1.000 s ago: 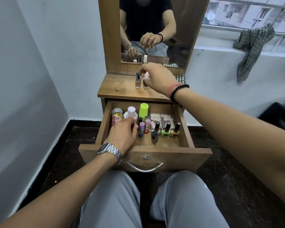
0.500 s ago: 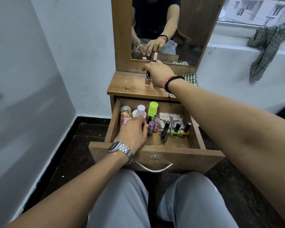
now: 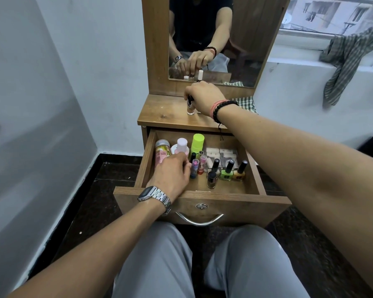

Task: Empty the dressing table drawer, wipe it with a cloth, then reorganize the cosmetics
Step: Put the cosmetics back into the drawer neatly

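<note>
Brown wooden drawer (image 3: pixel 202 200); neon-green tube (image 3: pixel 197 144); pink-capped bottle (image 3: pixel 182 145); green-white checked cloth (image 3: pixel 247 103); striped grey-green rag (image 3: pixel 345 61).

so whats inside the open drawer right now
The drawer holds a lime green bottle, a pink jar, nail polishes and white pads. The left hand covers whatever lies beneath it.

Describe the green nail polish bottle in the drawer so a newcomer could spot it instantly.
Start at the open wooden drawer below the mirror. Along its right side stands a row of small black-capped bottles. The green nail polish bottle is in the middle, between a dark bottle and a yellow bottle; it alone has bright green glass.
</note>
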